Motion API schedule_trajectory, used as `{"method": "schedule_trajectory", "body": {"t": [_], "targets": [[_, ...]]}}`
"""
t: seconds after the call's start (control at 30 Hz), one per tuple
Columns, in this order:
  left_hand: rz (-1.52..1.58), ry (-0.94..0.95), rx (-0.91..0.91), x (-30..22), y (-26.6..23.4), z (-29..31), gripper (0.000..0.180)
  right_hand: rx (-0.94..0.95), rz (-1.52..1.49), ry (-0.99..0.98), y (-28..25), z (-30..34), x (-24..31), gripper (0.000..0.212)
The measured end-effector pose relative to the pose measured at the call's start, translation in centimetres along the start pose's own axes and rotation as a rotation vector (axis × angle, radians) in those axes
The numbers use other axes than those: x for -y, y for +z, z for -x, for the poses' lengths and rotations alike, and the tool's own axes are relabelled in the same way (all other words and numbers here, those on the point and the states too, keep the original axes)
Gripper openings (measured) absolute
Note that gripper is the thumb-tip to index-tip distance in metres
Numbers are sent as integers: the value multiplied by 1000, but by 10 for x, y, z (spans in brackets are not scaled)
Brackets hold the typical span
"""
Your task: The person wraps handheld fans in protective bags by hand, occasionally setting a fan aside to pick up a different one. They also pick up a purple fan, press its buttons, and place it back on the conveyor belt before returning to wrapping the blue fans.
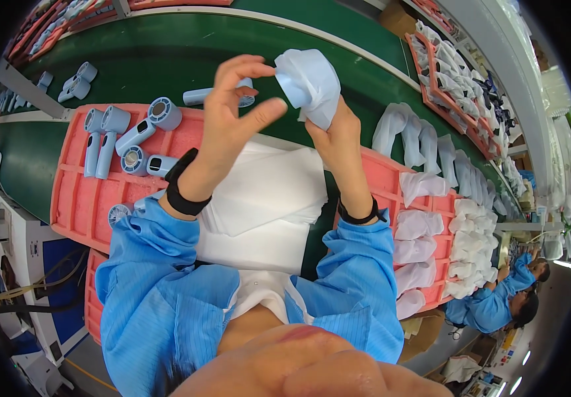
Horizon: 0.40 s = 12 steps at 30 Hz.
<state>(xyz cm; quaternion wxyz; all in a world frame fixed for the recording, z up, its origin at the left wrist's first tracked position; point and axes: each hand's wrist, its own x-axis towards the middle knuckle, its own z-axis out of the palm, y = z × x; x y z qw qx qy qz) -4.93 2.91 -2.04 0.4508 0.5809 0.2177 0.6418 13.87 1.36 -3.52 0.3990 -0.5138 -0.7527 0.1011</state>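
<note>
My right hand point(339, 137) grips a light-blue hair dryer in a thin white bag point(313, 83), raised above the bench. The round blue head shows through the bag at its left side. My left hand point(236, 109) is open beside it, thumb and fingers spread, with the forefinger tip at the bag's left edge; I cannot tell if it touches. Under my hands lies a stack of flat white bags or sheets point(265, 188). Behind my left hand, another blue hair dryer point(196, 97) lies on the green surface, partly hidden.
To the left, a pink foam tray point(65, 178) holds several bare blue hair dryers point(116, 119). A second pink tray point(383, 177) at right carries wrapped ones point(419, 223). More wrapped pieces point(404, 132) stand in a row on the green bench point(146, 53). Co-workers point(497, 301) sit at far right.
</note>
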Motion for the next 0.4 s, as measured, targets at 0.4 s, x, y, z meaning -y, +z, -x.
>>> {"method": "schedule_trajectory", "body": {"t": [0.4], "targets": [[-558, 130, -60, 8, -17, 1, 38, 113, -177, 150, 5, -2, 12, 39]]}}
